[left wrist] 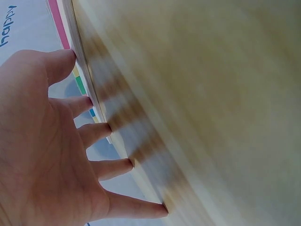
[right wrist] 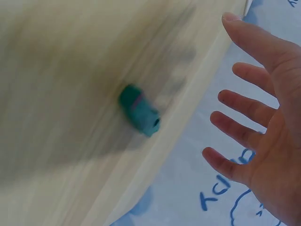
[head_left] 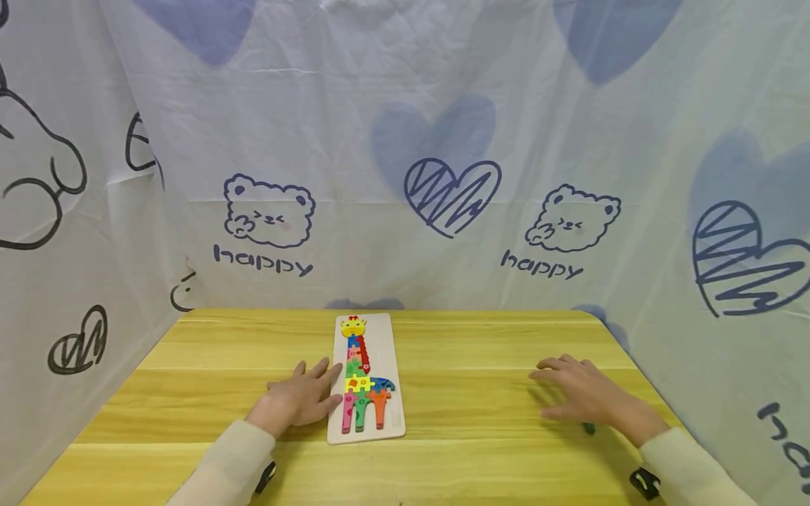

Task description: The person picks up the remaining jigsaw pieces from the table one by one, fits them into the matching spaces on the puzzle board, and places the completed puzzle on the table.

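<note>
A giraffe jigsaw puzzle (head_left: pixel 357 385) of brightly coloured pieces lies on a pale board (head_left: pixel 383 337), left of the table's middle. My left hand (head_left: pixel 304 395) is spread flat at the board's left side. In the left wrist view its thumb (left wrist: pixel 61 66) and some fingers touch or nearly touch the board's edge, and nothing is gripped. Over the right part of the table my right hand (head_left: pixel 579 386) hovers with loosely bent, parted fingers and holds nothing. Beneath it lies a small green object (right wrist: pixel 139 110) with a dark spot at one end; its kind is unclear. The hand mostly hides it in the head view.
The wooden table (head_left: pixel 468 464) reaches back to a white hanging cloth (head_left: pixel 354 126) printed with hearts and bears. More of this cloth hangs at both sides. A dark band (head_left: pixel 644 483) sits at the right wrist.
</note>
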The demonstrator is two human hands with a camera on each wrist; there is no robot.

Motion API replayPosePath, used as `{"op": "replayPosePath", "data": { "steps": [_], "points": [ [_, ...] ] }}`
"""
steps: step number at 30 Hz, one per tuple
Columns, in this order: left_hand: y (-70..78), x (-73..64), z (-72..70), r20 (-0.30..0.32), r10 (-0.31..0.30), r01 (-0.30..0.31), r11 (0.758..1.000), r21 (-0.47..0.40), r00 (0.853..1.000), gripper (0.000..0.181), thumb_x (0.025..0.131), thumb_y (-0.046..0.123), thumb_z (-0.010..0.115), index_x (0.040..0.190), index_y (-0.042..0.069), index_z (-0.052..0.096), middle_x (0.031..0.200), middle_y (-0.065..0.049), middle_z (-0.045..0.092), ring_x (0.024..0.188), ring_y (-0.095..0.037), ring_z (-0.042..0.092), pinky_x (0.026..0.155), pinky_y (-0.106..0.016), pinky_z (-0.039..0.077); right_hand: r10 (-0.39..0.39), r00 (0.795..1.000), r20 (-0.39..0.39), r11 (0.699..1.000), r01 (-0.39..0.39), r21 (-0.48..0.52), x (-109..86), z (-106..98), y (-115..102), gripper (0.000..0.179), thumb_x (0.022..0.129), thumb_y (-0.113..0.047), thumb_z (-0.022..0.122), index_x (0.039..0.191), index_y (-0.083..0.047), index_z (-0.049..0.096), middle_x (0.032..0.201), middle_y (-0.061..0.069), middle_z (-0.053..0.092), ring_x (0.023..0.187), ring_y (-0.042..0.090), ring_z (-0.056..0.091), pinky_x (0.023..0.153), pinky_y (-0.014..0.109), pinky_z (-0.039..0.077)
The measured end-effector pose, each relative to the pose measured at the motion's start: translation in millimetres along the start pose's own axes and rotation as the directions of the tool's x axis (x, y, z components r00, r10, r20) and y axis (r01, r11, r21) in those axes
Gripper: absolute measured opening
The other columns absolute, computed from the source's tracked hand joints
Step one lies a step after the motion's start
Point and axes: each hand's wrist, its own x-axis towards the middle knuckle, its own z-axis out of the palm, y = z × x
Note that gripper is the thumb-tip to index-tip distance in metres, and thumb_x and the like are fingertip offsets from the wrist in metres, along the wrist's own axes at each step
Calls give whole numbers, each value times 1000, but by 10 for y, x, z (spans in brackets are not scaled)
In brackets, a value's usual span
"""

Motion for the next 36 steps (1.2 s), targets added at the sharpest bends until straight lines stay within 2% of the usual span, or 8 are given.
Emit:
{"op": "replayPosePath", "data": {
  "steps": [6, 12, 16, 27, 36],
  "points": [
    [3, 8, 0, -3, 0, 0, 1000, 1, 1000, 67, 106, 51, 49, 163, 20, 32, 171, -14, 27, 150, -60, 26, 94, -94, 28, 4, 1000, 27, 999, -5, 39, -151, 47, 132, 68, 80, -52, 84, 132, -11, 69, 134, 18, 65, 116, 42, 61, 81, 66, 52],
    [9, 5, -5, -2, 3, -3, 1000, 7, 1000, 67, 106, 51, 48, 163, 19, 32, 171, -14, 27, 150, -60, 27, 94, -93, 29, 20, 996, 85, 996, -27, 81, -288, 94, 265, 69, 81, -55, 83, 133, -13, 68, 137, 20, 63, 117, 45, 60, 80, 67, 52],
    [3, 6, -1, -2, 6, -6, 1000, 9, 1000, 67, 106, 51, 48, 163, 19, 32, 171, -15, 27, 150, -60, 27, 94, -94, 29, 31, 995, 98, 995, -41, 96, -359, 112, 331, 71, 78, -56, 84, 133, -14, 68, 136, 21, 64, 117, 47, 60, 77, 67, 52],
    [-10, 18, 11, -3, 2, -2, 1000, 5, 1000, 68, 106, 52, 48, 163, 21, 32, 171, -13, 27, 150, -60, 27, 94, -94, 29, 30, 992, 123, 991, -45, 127, -435, 162, 421, 61, 78, -39, 88, 130, -14, 70, 127, 14, 67, 109, 38, 61, 73, 59, 52],
    [-2, 8, -1, -5, 8, -8, 1000, 10, 1000, 67, 106, 51, 48, 163, 20, 32, 171, -14, 27, 149, -60, 27, 94, -93, 30, 21, 995, 96, 990, -34, 137, -459, 171, 444, 55, 76, -30, 89, 125, -12, 72, 122, 12, 66, 104, 35, 63, 72, 58, 54]
  ]
}}
